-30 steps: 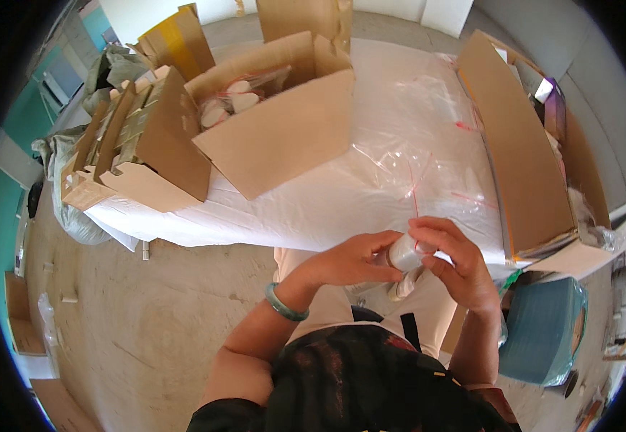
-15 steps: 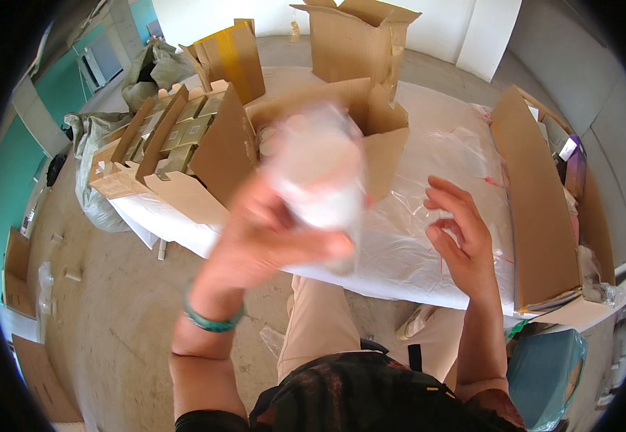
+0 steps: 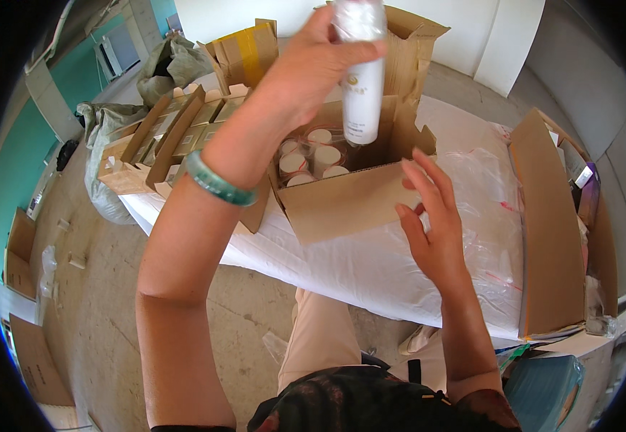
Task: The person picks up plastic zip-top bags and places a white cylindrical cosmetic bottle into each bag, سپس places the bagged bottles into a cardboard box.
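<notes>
My left hand (image 3: 320, 61) is closed around the upper part of a white cylindrical bottle (image 3: 362, 104), which has clear plastic wrap about its top. The bottle hangs nearly upright above an open cardboard box (image 3: 349, 205). Inside that box, toward its left side, stand several round white-topped containers (image 3: 327, 155) in clear plastic with red edging. My right hand (image 3: 432, 223) holds nothing; its fingers are apart and curved, close to the box's front right corner. A green bangle (image 3: 216, 183) circles my left wrist.
Left of the box are cartons packed with small gold boxes (image 3: 205, 111). Taller cardboard boxes (image 3: 245, 54) stand behind. On the right, a long open carton (image 3: 554, 230) holds assorted packages. Clear plastic bags (image 3: 482, 216) lie on the white-covered table (image 3: 313, 270).
My left hand has carried the bottle up and away from me, over the open box. My right hand has shifted slightly left toward the box, its fingers still apart.
</notes>
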`<control>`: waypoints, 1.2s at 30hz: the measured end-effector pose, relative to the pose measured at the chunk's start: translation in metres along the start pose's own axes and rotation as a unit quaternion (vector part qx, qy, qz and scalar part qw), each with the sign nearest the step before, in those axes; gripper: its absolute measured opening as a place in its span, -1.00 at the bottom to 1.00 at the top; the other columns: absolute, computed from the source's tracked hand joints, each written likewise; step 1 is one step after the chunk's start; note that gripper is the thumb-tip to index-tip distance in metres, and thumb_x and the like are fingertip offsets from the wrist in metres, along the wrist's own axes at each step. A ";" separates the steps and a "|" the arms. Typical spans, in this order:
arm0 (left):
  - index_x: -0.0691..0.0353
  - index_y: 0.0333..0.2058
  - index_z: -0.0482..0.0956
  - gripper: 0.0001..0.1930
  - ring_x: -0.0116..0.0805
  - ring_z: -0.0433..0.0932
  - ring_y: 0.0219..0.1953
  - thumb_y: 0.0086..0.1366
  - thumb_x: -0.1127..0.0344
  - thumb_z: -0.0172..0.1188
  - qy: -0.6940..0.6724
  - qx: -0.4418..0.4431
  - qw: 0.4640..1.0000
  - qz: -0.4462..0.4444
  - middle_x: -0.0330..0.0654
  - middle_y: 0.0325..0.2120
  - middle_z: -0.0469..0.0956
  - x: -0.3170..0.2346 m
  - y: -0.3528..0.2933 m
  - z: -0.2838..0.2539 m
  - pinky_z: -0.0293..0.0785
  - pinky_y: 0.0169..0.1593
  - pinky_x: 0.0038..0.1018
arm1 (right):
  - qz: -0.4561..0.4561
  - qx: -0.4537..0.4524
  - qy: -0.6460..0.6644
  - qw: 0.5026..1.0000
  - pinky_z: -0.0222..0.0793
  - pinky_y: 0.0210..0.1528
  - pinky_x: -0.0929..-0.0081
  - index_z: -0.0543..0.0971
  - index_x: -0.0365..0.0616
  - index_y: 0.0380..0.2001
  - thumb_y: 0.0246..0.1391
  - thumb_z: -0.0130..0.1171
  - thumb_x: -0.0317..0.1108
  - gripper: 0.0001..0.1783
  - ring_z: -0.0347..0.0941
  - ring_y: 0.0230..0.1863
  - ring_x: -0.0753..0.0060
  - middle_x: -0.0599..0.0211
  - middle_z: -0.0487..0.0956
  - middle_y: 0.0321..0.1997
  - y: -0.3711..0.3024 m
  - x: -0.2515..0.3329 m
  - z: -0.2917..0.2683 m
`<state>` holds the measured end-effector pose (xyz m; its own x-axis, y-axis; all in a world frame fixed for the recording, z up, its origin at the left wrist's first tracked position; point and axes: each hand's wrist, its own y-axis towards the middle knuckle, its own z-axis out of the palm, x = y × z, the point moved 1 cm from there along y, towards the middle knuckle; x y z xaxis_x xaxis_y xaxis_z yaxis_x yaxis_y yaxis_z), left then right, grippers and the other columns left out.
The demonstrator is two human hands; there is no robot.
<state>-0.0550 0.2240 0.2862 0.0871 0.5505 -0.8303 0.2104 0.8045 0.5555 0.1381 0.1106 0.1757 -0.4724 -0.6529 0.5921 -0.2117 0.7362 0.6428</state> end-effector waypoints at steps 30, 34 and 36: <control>0.17 -0.26 0.56 -0.79 0.03 0.50 -0.22 0.07 0.41 0.23 0.553 0.291 0.776 0.086 -0.01 -0.32 0.50 0.097 0.003 -0.006 0.45 -0.19 -0.21 | 0.087 0.063 0.051 0.993 0.46 -0.32 0.37 0.52 -0.18 -0.27 -0.03 0.12 -0.62 -0.78 0.52 -0.34 0.14 0.18 0.53 -0.28 -0.136 -0.091 0.059; 0.22 -0.28 0.54 -0.74 0.02 0.51 -0.20 0.00 0.38 0.32 0.536 0.323 0.780 -0.008 -0.01 -0.29 0.54 0.098 0.011 -0.009 0.45 -0.19 -0.24 | 0.099 0.064 0.044 0.992 0.46 -0.32 0.36 0.53 -0.17 -0.27 -0.04 0.13 -0.61 -0.78 0.52 -0.34 0.12 0.19 0.53 -0.28 -0.138 -0.093 0.058; 0.24 -0.28 0.54 -0.71 0.01 0.51 -0.19 -0.02 0.37 0.35 0.552 0.327 0.767 -0.019 -0.02 -0.28 0.55 0.102 0.011 -0.011 0.45 -0.19 -0.24 | 0.093 0.060 0.043 0.993 0.46 -0.32 0.36 0.53 -0.17 -0.27 -0.05 0.13 -0.61 -0.78 0.52 -0.34 0.12 0.20 0.53 -0.28 -0.137 -0.092 0.059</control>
<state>-0.0546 0.2917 0.2082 -0.7318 0.6741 -0.1002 0.6681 0.7386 0.0901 0.1606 0.0801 0.0045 -0.4386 -0.5121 0.7385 -0.2294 0.8583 0.4590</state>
